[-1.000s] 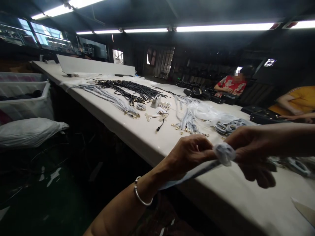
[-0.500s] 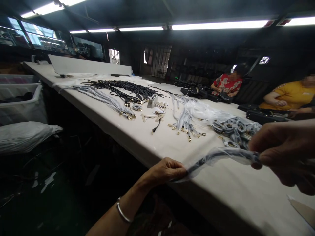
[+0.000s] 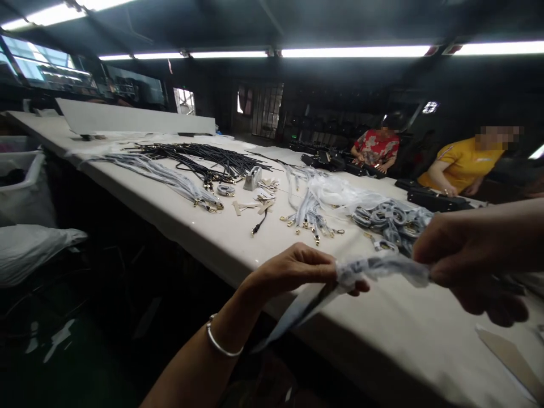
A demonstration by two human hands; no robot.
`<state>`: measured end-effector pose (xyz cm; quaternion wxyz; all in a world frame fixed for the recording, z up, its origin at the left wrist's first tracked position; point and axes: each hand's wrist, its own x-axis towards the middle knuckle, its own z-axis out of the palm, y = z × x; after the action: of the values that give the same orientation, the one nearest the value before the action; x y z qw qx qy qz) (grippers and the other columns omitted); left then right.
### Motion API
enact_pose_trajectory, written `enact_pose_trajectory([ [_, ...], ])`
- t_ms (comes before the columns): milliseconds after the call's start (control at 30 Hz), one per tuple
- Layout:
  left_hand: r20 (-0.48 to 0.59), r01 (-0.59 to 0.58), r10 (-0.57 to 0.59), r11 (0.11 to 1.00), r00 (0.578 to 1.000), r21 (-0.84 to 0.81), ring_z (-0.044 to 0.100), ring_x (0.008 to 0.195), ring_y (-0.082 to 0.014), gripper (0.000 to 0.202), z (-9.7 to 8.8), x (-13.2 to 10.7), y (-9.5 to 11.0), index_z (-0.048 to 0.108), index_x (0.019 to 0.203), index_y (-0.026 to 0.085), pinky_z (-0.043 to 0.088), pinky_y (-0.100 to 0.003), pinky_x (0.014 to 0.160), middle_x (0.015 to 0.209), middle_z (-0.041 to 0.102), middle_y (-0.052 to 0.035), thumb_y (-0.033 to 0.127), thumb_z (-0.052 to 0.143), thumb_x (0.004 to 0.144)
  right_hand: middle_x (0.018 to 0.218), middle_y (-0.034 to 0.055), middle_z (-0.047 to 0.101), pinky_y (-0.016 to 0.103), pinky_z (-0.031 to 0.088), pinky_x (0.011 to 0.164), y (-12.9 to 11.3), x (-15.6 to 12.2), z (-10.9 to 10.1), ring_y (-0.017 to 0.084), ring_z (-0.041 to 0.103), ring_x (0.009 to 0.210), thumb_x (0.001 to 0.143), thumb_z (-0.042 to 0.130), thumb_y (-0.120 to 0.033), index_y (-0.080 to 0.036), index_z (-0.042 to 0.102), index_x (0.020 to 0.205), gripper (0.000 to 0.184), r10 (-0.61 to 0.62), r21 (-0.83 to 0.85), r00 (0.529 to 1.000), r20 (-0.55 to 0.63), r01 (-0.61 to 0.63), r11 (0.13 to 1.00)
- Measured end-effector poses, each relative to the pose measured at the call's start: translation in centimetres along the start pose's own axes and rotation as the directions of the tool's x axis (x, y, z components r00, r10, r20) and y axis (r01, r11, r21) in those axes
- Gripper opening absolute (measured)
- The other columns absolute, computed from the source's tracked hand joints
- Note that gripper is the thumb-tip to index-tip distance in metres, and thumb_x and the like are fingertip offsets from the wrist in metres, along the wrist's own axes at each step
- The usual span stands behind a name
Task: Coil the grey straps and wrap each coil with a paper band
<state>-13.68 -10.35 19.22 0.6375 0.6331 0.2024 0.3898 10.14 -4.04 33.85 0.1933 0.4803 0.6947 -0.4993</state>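
Observation:
My left hand (image 3: 297,270) pinches a long clear plastic sleeve (image 3: 374,267) with a dark strap inside it, held just above the near edge of the white table (image 3: 212,238). The sleeve's loose tail hangs down to the left below the table edge. My right hand (image 3: 471,258) grips the other end of the sleeve, fingers closed round it. A silver bangle sits on my left wrist.
On the table lie black straps (image 3: 204,156), grey bagged straps (image 3: 157,175), a tape dispenser (image 3: 252,178), loose clasped straps (image 3: 308,215) and a pile of coiled bagged straps (image 3: 393,220). Two people (image 3: 461,164) sit at the far side. White bins (image 3: 25,187) stand at the left.
My left hand has slid along the sleeve toward my right hand, bunching the plastic and shortening the span between them. The view has shifted slightly right.

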Motion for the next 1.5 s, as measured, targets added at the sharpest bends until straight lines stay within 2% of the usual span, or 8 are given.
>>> enact_pose_trajectory([
  [333,-0.15,-0.092,0.025,0.885,0.988,-0.457,0.015,0.044,-0.0039,0.039,0.4,1.8,-3.4,0.05,0.076,0.017,0.013,-0.018,0.042,0.055,0.029,0.0113,0.048,0.073,0.081,0.063,0.0071,0.075,0.015,0.045,0.041,4.6,1.4,2.5,0.019,0.072,0.053,0.081,0.063,-0.033,-0.005,0.071,0.096,0.033,-0.175,0.282,0.984,0.02,0.162,0.946],
  [567,-0.318,-0.161,0.024,0.896,0.948,-0.414,0.022,0.044,-0.0034,0.04,1.2,3.0,-7.0,0.048,0.085,0.019,0.013,-0.02,0.042,0.064,0.048,0.0072,0.044,0.078,0.076,0.064,0.0094,0.076,0.019,0.051,0.041,9.6,3.9,5.4,0.02,0.072,0.05,0.077,0.079,-0.04,-0.018,0.075,0.085,0.024,-0.418,0.686,0.864,-0.281,0.485,0.542],
  [800,-0.565,-0.181,0.191,0.981,0.802,0.075,0.039,0.053,-0.0079,0.036,7.2,5.4,-10.4,0.06,0.079,0.015,0.032,-0.022,0.055,0.06,0.055,0.0019,0.046,0.053,0.096,0.091,0.006,0.079,0.032,0.063,0.08,8.7,8.5,8.1,0.022,0.076,0.085,0.076,0.082,-0.033,-0.025,0.076,0.096,0.023,-0.31,0.415,0.437,-0.845,0.899,0.136],
  [1033,-0.451,-0.165,0.164,0.986,0.877,0.038,0.051,0.073,-0.0128,0.014,8.7,4.7,-8.2,0.064,0.096,0.017,0.042,-0.024,0.069,0.086,0.061,-0.0028,0.027,0.057,0.089,0.12,0.0067,0.073,0.039,0.058,0.095,10.8,11.0,10.9,0.027,0.067,0.114,0.089,0.065,-0.015,-0.027,0.065,0.123,0.036,-0.552,-0.481,-0.195,-0.811,0.76,0.438],
  [1133,-0.393,-0.067,0.116,0.988,0.912,0.136,0.053,0.086,-0.0167,0.01,7.8,3.8,-7.6,0.068,0.088,0.016,0.042,-0.027,0.081,0.088,0.059,-0.0029,0.022,0.062,0.084,0.125,0.0111,0.069,0.042,0.05,0.106,12.4,11.2,10.1,0.028,0.057,0.127,0.089,0.058,-0.005,-0.02,0.058,0.134,0.047,-0.841,-0.806,-0.189,-0.507,0.45,0.385],
  [1233,-0.353,0.087,-0.059,0.994,0.934,0.065,0.051,0.064,-0.0132,0.032,7.0,3.0,-7.7,0.062,0.073,0.013,0.041,-0.026,0.066,0.066,0.055,-0.0004,0.039,0.055,0.091,0.134,0.0134,0.063,0.049,0.041,0.113,13.4,11.7,9.0,0.027,0.049,0.134,0.092,0.049,-0.004,-0.018,0.053,0.138,0.048,-0.97,-0.913,-0.044,-0.24,0.349,0.21],
  [1400,-0.4,0.216,-0.203,0.976,0.894,-0.012,0.052,0.056,-0.0118,0.06,5.9,2.5,-8.3,0.039,0.138,0.013,0.042,-0.022,0.058,0.067,0.06,0.003,0.032,0.06,0.086,0.128,0.0181,0.065,0.056,0.035,0.114,13.4,12.1,9.8,0.027,0.055,0.129,0.094,0.042,-0.01,-0.014,0.047,0.136,0.043,-0.945,-0.905,0.238,-0.224,0.309,0.292],
  [1500,-0.382,0.334,-0.236,0.918,0.894,0.215,0.054,0.059,-0.0114,0.08,4.8,2.5,-9.7,0.026,0.147,0.017,0.04,-0.02,0.056,0.075,0.061,0.0037,0.013,0.061,0.075,0.11,0.0149,0.071,0.056,0.037,0.111,13.0,12.7,10.9,0.027,0.065,0.109,0.093,0.043,-0.015,-0.015,0.054,0.118,0.027,-0.92,-0.887,0.262,-0.292,0.286,0.363],
])
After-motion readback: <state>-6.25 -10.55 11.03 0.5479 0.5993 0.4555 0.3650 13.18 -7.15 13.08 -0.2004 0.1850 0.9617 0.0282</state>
